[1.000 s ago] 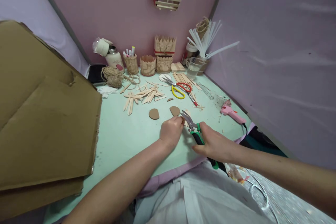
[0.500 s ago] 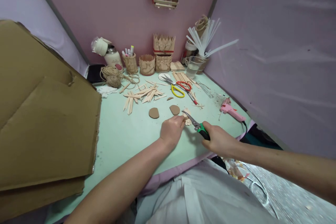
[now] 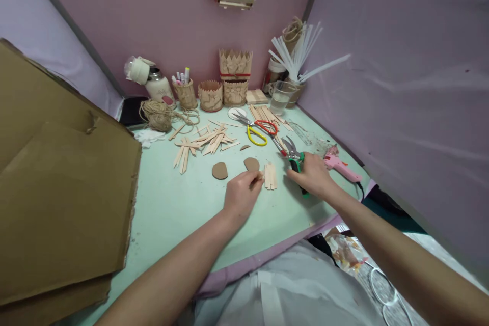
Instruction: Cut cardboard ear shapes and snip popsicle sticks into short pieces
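My right hand (image 3: pixel 315 175) is closed around the green-and-black handles of pruning shears (image 3: pixel 291 148), whose blades stand apart and point up and left. My left hand (image 3: pixel 243 192) rests on the table with thumb and fingers pinched together; a pale bit shows at the fingertips, too small to name. Just right of those fingers lies a row of short wooden stick pieces (image 3: pixel 270 177), side by side. Two cardboard discs, each with one straight edge, lie nearby: one disc (image 3: pixel 219 170) to the left, another disc (image 3: pixel 251 164) just above my left fingers.
Scissors (image 3: pixel 256 131) with red and yellow handles lie behind, near cut wooden sticks (image 3: pixel 216 138). A pink glue gun (image 3: pixel 342 167) rests at the right edge. Twine (image 3: pixel 156 114), stick-covered pots (image 3: pixel 210 96) and a cup of water (image 3: pixel 280 98) stand at the back. Large cardboard (image 3: pixel 64 188) fills the left.
The shears have moved right and up with my right hand, away from the stick pieces. My left hand has drawn slightly left, uncovering the row of pieces.
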`<state>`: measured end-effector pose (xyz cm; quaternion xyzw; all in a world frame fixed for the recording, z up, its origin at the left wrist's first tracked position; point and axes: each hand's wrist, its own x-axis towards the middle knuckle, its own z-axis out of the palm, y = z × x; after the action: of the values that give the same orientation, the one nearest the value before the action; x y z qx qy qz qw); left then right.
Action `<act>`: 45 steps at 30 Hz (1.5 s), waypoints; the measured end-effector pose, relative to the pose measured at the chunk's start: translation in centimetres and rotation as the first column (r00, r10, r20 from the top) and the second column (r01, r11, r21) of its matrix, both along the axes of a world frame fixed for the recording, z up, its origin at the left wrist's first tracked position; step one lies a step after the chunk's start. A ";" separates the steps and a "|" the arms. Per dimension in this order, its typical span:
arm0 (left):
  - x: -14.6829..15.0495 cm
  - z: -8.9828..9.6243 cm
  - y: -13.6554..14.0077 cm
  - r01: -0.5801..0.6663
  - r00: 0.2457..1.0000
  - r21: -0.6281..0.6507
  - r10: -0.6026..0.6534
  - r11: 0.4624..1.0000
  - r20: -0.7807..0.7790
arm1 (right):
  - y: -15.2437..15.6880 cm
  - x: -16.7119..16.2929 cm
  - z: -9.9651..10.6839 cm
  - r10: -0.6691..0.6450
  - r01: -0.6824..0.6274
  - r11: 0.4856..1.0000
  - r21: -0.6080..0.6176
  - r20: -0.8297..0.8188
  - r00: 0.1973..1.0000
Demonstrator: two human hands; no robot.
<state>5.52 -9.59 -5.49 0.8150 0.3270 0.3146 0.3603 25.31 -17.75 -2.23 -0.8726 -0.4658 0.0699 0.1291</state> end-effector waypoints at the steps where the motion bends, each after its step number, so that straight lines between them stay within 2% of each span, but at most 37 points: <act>1: 0.0 0.0 0.1 -0.001 1.000 -0.012 0.001 1.000 0.011 | 0.5 0.0 -0.5 -0.013 0.013 1.000 0.009 0.037 0.999; 5: -0.3 0.0 0.4 0.026 0.998 -0.050 -0.024 0.998 0.053 | 1.4 0.0 -1.6 -0.005 -0.001 0.998 0.056 0.099 0.995; 8: -0.4 0.1 0.6 0.020 0.998 -0.079 -0.015 0.997 0.064 | 1.1 -0.4 -1.3 0.054 -0.066 0.992 0.105 0.116 0.992; 10: -0.4 0.3 0.7 0.006 0.998 -0.119 0.001 0.993 0.064 | 0.7 -0.9 -0.7 0.168 -0.181 0.973 0.145 0.098 0.981; 12: -0.4 0.4 0.8 -0.003 0.997 -0.193 0.017 0.981 0.070 | 0.5 -1.7 -0.1 0.392 -0.391 0.904 0.174 0.034 0.920; 14: -0.3 0.4 0.9 0.004 0.996 -0.294 0.023 0.956 0.086 | 0.5 -2.4 0.2 0.525 -0.513 0.840 0.179 -0.027 0.850; 16: -0.3 0.6 1.0 0.018 0.994 -0.386 0.023 0.922 0.103 | 0.7 -2.9 0.2 0.555 -0.539 0.825 0.169 -0.059 0.830; 19: -0.3 1.0 1.1 0.028 0.993 -0.476 0.032 0.879 0.117 | 1.1 -3.2 -0.2 0.543 -0.527 0.834 0.165 -0.070 0.837; 22: -0.2 1.5 1.2 0.012 0.992 -0.546 0.060 0.838 0.114 | 1.0 -2.9 -0.3 0.538 -0.512 0.831 0.217 -0.082 0.839; 24: -0.2 1.7 1.4 0.030 0.987 -0.639 0.079 0.768 0.143 | 0.7 -2.7 -0.1 0.535 -0.481 0.824 0.298 -0.133 0.834; 25: -0.3 1.8 1.6 0.058 0.983 -0.708 0.084 0.704 0.165 | 0.5 -2.6 0.0 0.538 -0.455 0.819 0.351 -0.193 0.820; 26: -0.3 1.9 1.8 0.097 0.979 -0.781 0.084 0.617 0.188 | 0.3 -2.6 0.2 0.549 -0.420 0.810 0.409 -0.277 0.789; 27: -0.5 2.0 2.0 0.140 0.975 -0.848 0.078 0.511 0.208 | 0.2 -2.7 0.3 0.567 -0.377 0.798 0.469 -0.375 0.733; 29: -0.8 2.3 2.3 0.216 0.971 -0.933 0.041 0.289 0.237 | -0.1 -3.1 0.4 0.612 -0.275 0.774 0.570 -0.565 0.553; 30: -0.9 2.4 2.4 0.244 0.968 -0.949 0.014 0.201 0.252 | -0.2 -3.3 0.4 0.632 -0.226 0.764 0.605 -0.630 0.451; 32: -1.2 2.6 2.6 0.285 0.958 -0.955 -0.042 0.084 0.283 | -0.2 -4.0 0.3 0.658 -0.160 0.749 0.643 -0.692 0.297; 34: -1.4 2.7 2.7 0.313 0.948 -0.949 -0.070 0.031 0.310 | -0.1 -4.5 0.1 0.658 -0.133 0.751 0.647 -0.717 0.228; 37: -1.5 2.5 2.7 0.341 0.938 -0.940 -0.068 -0.004 0.340 | -0.1 -5.0 -0.2 0.627 -0.123 0.778 0.616 -0.754 0.194; 40: -1.6 2.2 2.7 0.355 0.930 -0.934 -0.086 -0.031 0.357 | -0.1 -5.2 -0.4 0.631 -0.119 0.776 0.620 -0.761 0.152; 42: -1.6 2.1 2.7 0.362 0.927 -0.931 -0.089 -0.036 0.364 | -0.1 -5.3 -0.5 0.647 -0.119 0.763 0.636 -0.749 0.144; 45: -1.5 2.2 2.6 0.367 0.928 -0.930 -0.055 -0.013 0.367 | 0.0 -5.4 -0.7 0.654 -0.123 0.757 0.642 -0.740 0.158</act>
<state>4.04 -6.98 -3.25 0.3292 0.2810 0.0273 0.9011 19.93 -17.78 -2.97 -0.4398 -0.5111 0.4966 0.5466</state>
